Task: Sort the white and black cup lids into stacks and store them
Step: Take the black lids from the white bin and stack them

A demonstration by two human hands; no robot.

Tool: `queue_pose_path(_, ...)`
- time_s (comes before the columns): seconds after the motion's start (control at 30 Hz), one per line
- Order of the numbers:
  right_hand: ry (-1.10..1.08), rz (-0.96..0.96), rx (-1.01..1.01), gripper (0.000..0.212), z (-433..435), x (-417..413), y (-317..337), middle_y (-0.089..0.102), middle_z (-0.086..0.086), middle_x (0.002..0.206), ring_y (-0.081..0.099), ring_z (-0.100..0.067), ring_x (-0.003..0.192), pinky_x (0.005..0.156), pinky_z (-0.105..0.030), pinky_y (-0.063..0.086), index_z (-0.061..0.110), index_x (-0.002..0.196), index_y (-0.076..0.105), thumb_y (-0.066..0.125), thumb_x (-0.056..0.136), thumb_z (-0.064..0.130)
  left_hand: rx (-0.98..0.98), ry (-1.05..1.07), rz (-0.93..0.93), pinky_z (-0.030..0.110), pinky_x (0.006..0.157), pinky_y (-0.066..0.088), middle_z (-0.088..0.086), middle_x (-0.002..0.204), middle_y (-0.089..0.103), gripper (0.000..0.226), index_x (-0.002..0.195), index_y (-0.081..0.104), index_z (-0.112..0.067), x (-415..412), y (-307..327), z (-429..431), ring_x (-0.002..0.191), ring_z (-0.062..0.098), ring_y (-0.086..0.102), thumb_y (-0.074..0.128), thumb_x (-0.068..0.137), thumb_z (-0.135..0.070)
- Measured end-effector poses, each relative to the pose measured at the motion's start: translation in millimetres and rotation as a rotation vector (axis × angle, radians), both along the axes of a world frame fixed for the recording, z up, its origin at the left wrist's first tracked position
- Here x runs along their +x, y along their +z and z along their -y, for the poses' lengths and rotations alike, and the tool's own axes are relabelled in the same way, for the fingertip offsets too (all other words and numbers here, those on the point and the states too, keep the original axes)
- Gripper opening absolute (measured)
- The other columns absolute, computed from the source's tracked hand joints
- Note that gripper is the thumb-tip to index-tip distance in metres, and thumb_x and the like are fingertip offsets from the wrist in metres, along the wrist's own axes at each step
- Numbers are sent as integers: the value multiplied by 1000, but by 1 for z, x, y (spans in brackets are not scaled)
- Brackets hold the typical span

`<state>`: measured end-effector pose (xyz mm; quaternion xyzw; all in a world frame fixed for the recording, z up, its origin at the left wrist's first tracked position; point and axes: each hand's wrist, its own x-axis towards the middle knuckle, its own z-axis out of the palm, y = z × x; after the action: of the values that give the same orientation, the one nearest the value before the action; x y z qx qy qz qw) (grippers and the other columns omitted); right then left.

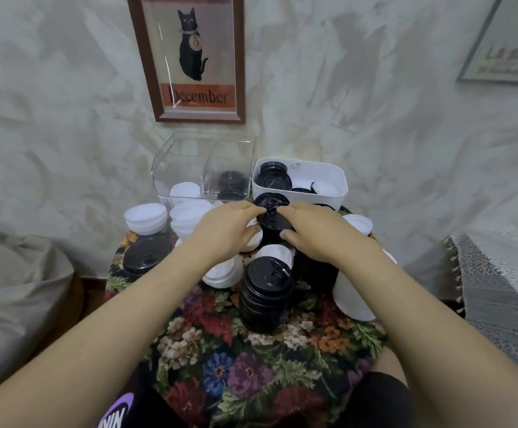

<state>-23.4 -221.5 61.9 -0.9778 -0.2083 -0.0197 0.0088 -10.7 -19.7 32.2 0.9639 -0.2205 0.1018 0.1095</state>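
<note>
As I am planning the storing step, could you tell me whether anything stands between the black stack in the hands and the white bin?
Nothing visible does. The left hand and right hand hold the black stack directly in front of the white bin, with no object between them.

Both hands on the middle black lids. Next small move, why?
Probably lift the black stack straight up: left hand and right hand grip its sides, and the clear box behind holds black lids in its right section.
</note>
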Motion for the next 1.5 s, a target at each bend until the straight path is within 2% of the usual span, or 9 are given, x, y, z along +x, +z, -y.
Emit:
queue_pose_path(0.2, 31, 33, -90, 43, 9, 45, -14, 58, -8, 129, 60, -34, 116, 89, -50, 54, 19, 139, 53, 56, 99, 34, 54, 19, -40, 39, 104, 46, -1, 149, 55, 50, 150, 53, -23, 40, -16, 20, 135, 23, 53, 59, 102, -36)
queue_pose_path(0.37, 25, -66, -162, 43, 10, 62, -34, 57, -8, 131, 59, -36, 118, 90, -48, 52, 21, 140, 50, 55, 98, 29, 64, -11, -58, 40, 96, 52, -4, 138, 63, 43, 138, 64, -31, 52, -32, 30, 125, 23, 60, 63, 97, -44)
queue_pose_path(0.53, 7, -40, -125, 38, 12, 70, -51, 57, -9, 127, 62, -37, 111, 79, -43, 49, 19, 134, 57, 51, 97, 16, 38, -43, -52, 44, 91, 54, -8, 131, 66, 37, 132, 66, -32, 55, -42, 33, 121, 22, 62, 65, 96, -36)
queue_pose_path(0.7, -23, -13, -100, 34, 11, 74, -51, 57, -8, 122, 61, -38, 107, 72, -40, 41, 18, 128, 59, 54, 95, 14, 33, -12, -14, 43, 82, 51, -2, 114, 68, 19, 114, 67, -20, 57, -47, 33, 109, 27, 64, 64, 97, -29)
queue_pose_path(0.87, -13, -17, -90, 38, 8, 74, -49, 59, -6, 122, 62, -36, 109, 74, -41, 45, 21, 129, 58, 58, 92, 16, -26, -9, 15, 43, 82, 49, 1, 118, 69, 20, 117, 66, -17, 54, -51, 30, 107, 29, 65, 61, 99, -23)
queue_pose_path(1.03, -3, 35, -120, 35, 4, 66, -49, 66, -8, 120, 64, -36, 107, 69, -38, 40, 22, 128, 60, 55, 94, 13, -49, 15, 44, 41, 83, 47, 0, 121, 69, 23, 122, 67, -19, 47, -52, 26, 108, 30, 64, 61, 100, -24)
queue_pose_path(1.2, 4, 98, -107, 17, 3, 55, -43, 65, -11, 98, 62, -39, 90, 64, -37, 38, 15, 110, 63, 54, 95, 15, -79, 40, 81, 43, 79, 51, 1, 120, 69, 25, 123, 65, -17, 39, -48, 20, 108, 30, 65, 61, 101, -27)
queue_pose_path(1.33, -4, 123, -64, 9, 5, 46, -37, 50, -6, 81, 58, -38, 85, 64, -38, 39, 14, 102, 59, 57, 97, 21, -96, 5, 57, 41, 84, 50, 2, 126, 68, 31, 130, 64, -16, 32, -44, 15, 114, 29, 64, 63, 100, -25)
queue_pose_path(1.5, 2, 117, -10, 18, 4, 37, -33, 65, -8, 100, 54, -34, 86, 67, -37, 36, 22, 115, 61, 60, 98, 25, -83, 10, 50, 38, 83, 47, 1, 125, 69, 30, 129, 66, -15, 25, -40, 10, 113, 28, 64, 64, 99, -23)
